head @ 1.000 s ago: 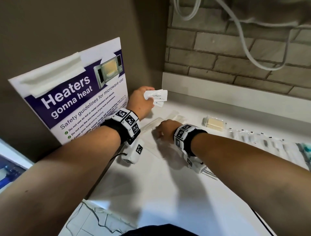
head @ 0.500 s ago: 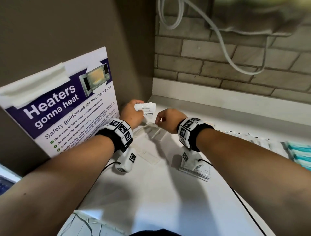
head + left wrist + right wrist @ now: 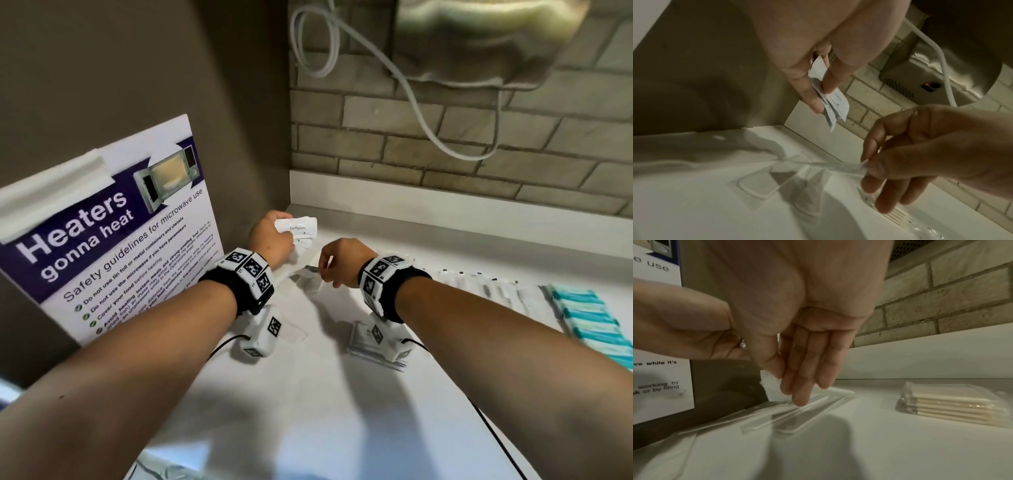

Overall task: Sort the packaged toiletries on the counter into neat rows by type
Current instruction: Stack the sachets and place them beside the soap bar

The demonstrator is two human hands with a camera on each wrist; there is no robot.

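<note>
While left hand (image 3: 270,240) grips toothpaste sachets (image 3: 298,229) at corner, right hand (image 3: 342,262) pinches clear packet (image 3: 830,166); bare counter (image 3: 325,411) lower centre; teal packs (image 3: 592,320) right edge.

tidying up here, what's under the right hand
Flat clear packets lie on the white counter below the right hand, which pinches another clear packet. Their contents cannot be told.

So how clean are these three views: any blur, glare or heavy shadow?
Head view: sharp centre, arm shadows on the counter, smeared dryer above. Left wrist view: dim, sachets slightly soft. Right wrist view: dim, right hand blurred.
</note>
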